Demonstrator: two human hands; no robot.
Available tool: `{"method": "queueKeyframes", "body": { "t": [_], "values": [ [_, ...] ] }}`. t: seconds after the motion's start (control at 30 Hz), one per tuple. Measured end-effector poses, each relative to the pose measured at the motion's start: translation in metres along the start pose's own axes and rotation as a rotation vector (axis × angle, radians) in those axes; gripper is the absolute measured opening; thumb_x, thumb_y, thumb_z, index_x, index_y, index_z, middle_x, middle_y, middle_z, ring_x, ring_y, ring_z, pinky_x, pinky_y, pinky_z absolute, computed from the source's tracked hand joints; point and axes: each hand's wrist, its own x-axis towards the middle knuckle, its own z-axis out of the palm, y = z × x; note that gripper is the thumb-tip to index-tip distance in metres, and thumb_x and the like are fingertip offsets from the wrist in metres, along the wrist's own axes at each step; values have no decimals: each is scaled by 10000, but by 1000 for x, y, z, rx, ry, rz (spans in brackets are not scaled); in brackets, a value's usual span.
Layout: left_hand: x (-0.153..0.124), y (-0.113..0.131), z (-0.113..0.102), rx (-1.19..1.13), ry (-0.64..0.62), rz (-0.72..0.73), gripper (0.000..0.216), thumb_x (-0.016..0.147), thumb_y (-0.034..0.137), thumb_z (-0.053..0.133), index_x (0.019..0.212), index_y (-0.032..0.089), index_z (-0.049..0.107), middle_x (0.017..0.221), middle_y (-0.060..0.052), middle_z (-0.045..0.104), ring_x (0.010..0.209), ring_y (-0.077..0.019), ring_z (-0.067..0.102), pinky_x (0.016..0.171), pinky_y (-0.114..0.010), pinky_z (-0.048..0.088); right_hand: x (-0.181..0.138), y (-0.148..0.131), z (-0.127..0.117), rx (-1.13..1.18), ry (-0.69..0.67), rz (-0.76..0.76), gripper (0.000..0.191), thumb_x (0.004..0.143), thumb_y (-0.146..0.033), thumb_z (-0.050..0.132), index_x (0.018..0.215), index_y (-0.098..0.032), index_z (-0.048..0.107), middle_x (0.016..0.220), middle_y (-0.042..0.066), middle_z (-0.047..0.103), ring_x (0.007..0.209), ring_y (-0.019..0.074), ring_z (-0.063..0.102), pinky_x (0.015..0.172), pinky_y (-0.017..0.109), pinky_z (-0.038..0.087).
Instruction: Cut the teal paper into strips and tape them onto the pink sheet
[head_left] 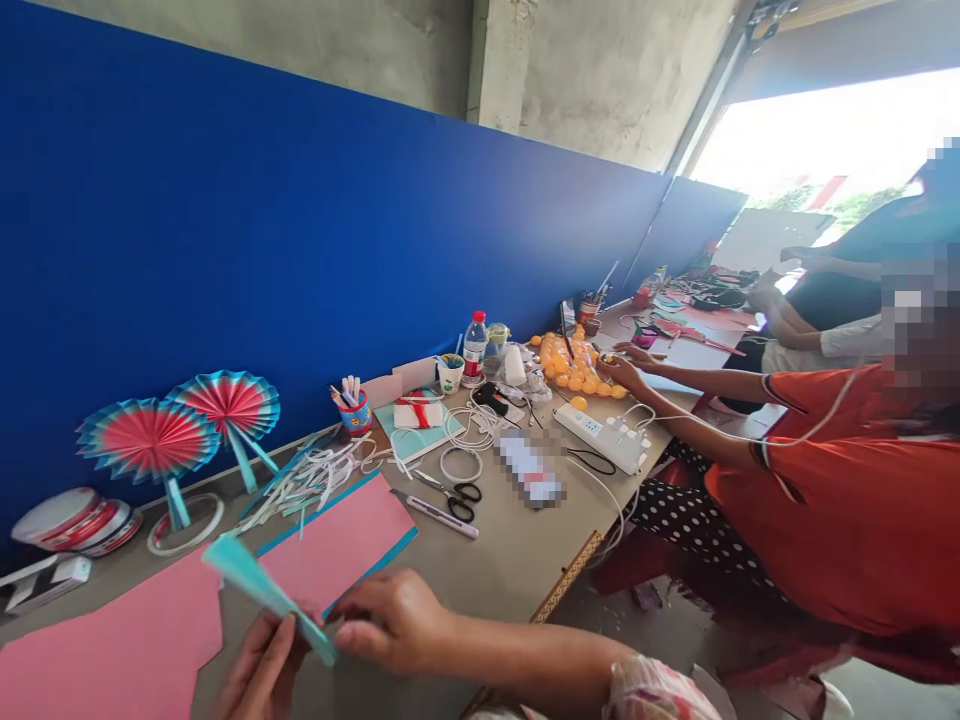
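A narrow, pleated light-teal paper strip (259, 575) stands up at a slant over the front of the table. My left hand (262, 660) is closed on its lower part, fingers and thumb pinching it. At the strip's near end, my right hand (397, 615) has curled fingers, with the tips closed against the paper's edge. Just beyond lies a pink sheet with blue borders (345, 535); a larger pink sheet (120, 640) is at the left. Two pleated red-and-blue paper fans (154, 440) with teal handles stand against the blue panel.
Black-handled scissors (459, 497), a utility knife (435, 513), a tape ring (460, 464) and paper scraps (311, 475) lie ahead. Beyond are a phone (529, 468), a power strip (604, 435) and a bottle (475, 350). A co-worker in orange (847, 500) handles orange beads (574, 365).
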Motion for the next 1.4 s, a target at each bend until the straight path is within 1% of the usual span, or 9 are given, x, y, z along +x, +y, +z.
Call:
{"method": "queueKeyframes", "body": {
  "t": [0.07, 0.17, 0.27, 0.37, 0.5, 0.6, 0.87, 1.13, 1.4],
  "values": [
    [-7, 1, 10, -25, -25, -33, 616, 461, 560, 898, 963, 244, 734, 939, -36, 754, 923, -309, 709, 712, -354, 611, 6, -1, -8, 173, 66, 37, 518, 944, -622, 469, 1182, -202, 657, 1062, 70, 699, 914, 164, 639, 773, 239, 467],
    [-17, 1, 29, -130, -328, -76, 506, 647, 500, 853, 1029, 199, 715, 863, -37, 715, 765, -211, 676, 647, -297, 562, 18, -1, -14, 447, -9, 119, 531, 839, -620, 645, 1141, -182, 654, 1022, 51, 682, 861, 150, 633, 756, 254, 491],
    [-23, 0, 42, -173, -386, -30, 445, 685, 509, 828, 958, 176, 711, 663, 5, 614, 572, -135, 551, 507, -239, 464, 25, 5, -6, 718, -57, 237, 549, 758, -596, 747, 1092, -173, 643, 949, 37, 675, 749, 126, 623, 664, 241, 489],
    [-23, 0, 42, -100, -373, 33, 440, 775, 591, 724, 849, 159, 684, 648, 3, 580, 575, -120, 518, 546, -235, 456, 25, 13, 5, 827, -7, 306, 472, 736, -564, 781, 941, -169, 622, 836, 7, 647, 663, 103, 598, 615, 228, 469],
    [-19, 0, 37, 110, -345, 144, 419, 791, 576, 716, 871, 167, 672, 699, -6, 622, 639, -132, 556, 633, -238, 476, 24, 19, 8, 849, -19, 337, 475, 727, -576, 781, 885, -175, 580, 746, -25, 617, 534, 92, 560, 535, 234, 449],
    [-16, 1, 37, 180, -375, 183, 420, 799, 585, 700, 835, 167, 672, 708, -21, 649, 649, -157, 589, 653, -265, 499, 24, 19, 4, 835, 34, 352, 455, 719, -558, 795, 848, -171, 594, 743, -35, 601, 593, 85, 561, 593, 227, 460],
    [-13, -2, 33, 186, -389, 177, 464, 895, 598, 584, 1030, 166, 688, 858, -64, 731, 715, -198, 666, 761, -313, 523, 24, 21, -1, 800, 72, 377, 448, 699, -571, 802, 853, -172, 669, 778, -17, 632, 726, 128, 602, 762, 297, 514],
    [-13, -2, 30, 210, -337, 211, 467, 936, 603, 509, 990, 177, 693, 897, -64, 736, 787, -227, 683, 787, -329, 531, 25, 22, -4, 770, 58, 361, 431, 717, -559, 793, 812, -158, 670, 745, -14, 626, 714, 132, 605, 728, 284, 494],
    [-12, -2, 30, 304, -284, 344, 317, 915, 517, 596, 993, 209, 592, 878, -42, 711, 774, -197, 673, 753, -288, 529, 23, 26, -2, 716, 29, 312, 369, 779, -503, 766, 888, -158, 695, 785, 0, 651, 710, 121, 572, 694, 256, 452]
  ]
}}
